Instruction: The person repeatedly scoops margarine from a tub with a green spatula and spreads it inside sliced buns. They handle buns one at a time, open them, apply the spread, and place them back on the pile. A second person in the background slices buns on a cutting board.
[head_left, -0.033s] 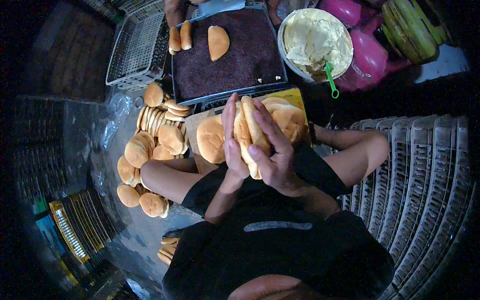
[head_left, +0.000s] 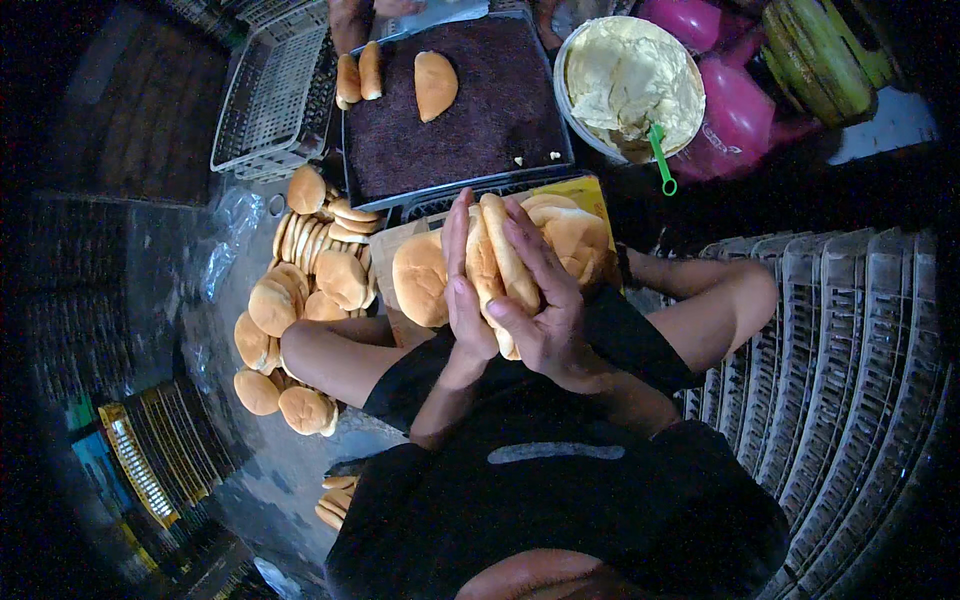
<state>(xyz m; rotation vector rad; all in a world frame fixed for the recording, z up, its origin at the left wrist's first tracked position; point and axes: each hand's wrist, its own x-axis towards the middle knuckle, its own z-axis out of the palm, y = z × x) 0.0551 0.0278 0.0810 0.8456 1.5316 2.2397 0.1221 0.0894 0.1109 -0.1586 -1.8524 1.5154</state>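
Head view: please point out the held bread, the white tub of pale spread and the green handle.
Held bread (head_left: 484,264), head view: middle of its left part.
White tub (head_left: 577,132), head view: lower-left rim.
Green handle (head_left: 661,159), head view: midway along its shaft.

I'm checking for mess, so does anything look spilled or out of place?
Two small pale dabs lie on the dark granules toward the near right corner of the tray, contrasting sharply; perhaps bits of the nearby cream.
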